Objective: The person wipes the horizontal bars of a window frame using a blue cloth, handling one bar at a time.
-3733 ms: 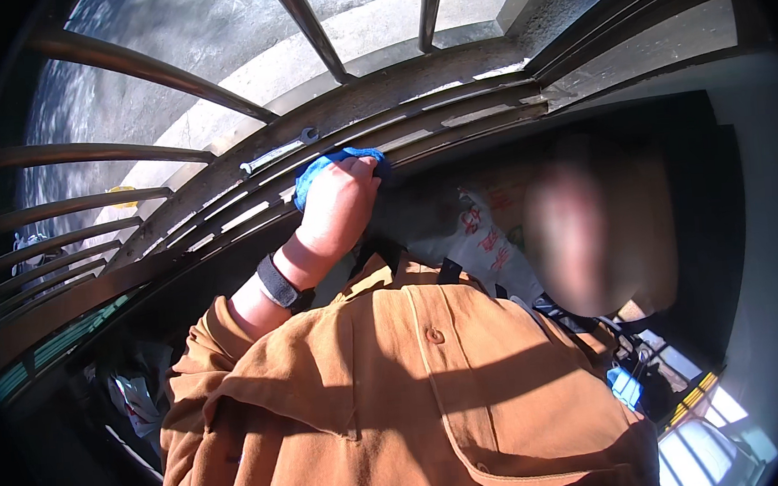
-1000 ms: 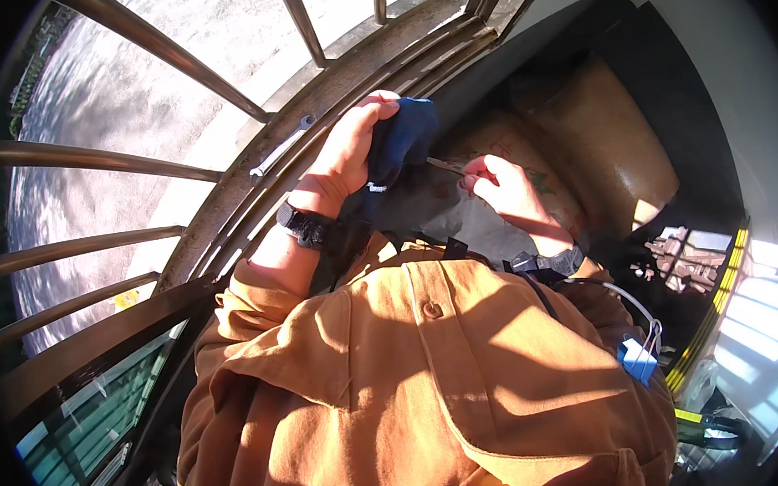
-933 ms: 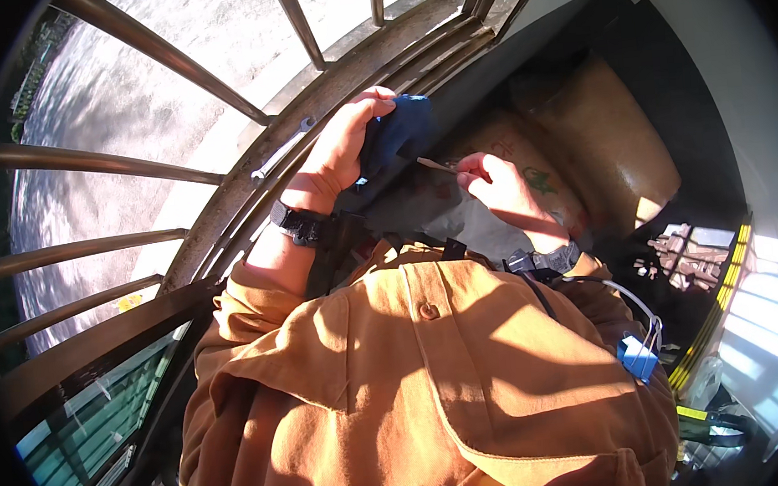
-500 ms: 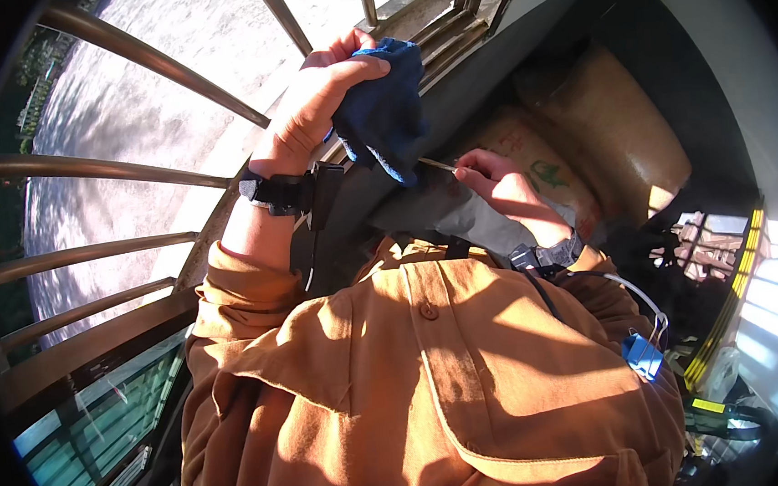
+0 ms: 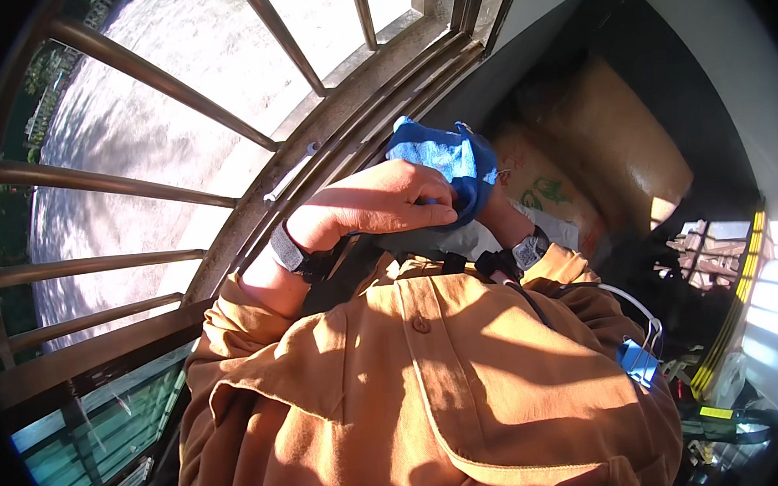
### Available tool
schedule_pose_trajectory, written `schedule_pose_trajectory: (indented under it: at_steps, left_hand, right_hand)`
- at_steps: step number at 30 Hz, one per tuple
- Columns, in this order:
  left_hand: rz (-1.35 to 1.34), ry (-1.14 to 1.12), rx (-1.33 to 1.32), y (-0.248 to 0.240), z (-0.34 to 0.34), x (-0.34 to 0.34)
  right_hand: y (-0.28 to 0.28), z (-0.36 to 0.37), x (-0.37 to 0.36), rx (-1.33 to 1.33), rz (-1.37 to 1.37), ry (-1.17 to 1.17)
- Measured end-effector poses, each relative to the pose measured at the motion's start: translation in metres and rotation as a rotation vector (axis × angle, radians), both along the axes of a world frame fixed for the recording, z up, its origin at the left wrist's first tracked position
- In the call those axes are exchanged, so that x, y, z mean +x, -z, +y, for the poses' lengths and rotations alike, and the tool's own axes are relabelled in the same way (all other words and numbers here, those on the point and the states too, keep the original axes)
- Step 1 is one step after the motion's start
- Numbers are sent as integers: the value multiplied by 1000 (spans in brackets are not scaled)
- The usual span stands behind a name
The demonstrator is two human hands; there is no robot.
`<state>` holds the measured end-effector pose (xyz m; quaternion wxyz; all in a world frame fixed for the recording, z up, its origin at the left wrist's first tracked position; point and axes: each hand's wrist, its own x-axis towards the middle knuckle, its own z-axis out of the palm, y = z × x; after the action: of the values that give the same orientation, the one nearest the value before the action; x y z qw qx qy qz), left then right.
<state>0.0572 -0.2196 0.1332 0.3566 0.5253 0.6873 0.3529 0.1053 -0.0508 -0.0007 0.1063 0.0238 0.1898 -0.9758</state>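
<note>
A blue cloth [image 5: 437, 152], folded and bunched, is held up before my chest in sunlight. My left hand [image 5: 386, 199] is closed on its lower left side, thumb and fingers curled together at the cloth's edge. Behind the cloth's right side is my right hand [image 5: 496, 214], of which only the part near the wrist shows. The cloth covers its fingers, and whether they grip anything is hidden. No stick is visible now.
On the left a window frame [image 5: 360, 168] with metal bars [image 5: 157, 83] opens onto bright ground. Brown sacks [image 5: 609, 134] with faded markings lie ahead to the right. A bundle of yellow strips [image 5: 742, 293] and a black item with a yellow label [image 5: 716, 413] are at the right.
My left hand has come down and nearer with the cloth, toward my right hand. The cloth now hides the right hand's fingers and the thin stick they held.
</note>
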Motion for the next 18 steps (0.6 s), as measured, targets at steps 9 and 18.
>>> schedule_pose_trajectory:
  at_steps: [9, 18]
  left_hand:
    - [6, -835, 344, 50, -7, -10]
    - [157, -680, 219, 12, -9, -33]
  right_hand:
    - [-74, -2, -4, 1901, 737, 535]
    - [-39, 44, 12, 1323, 291, 191]
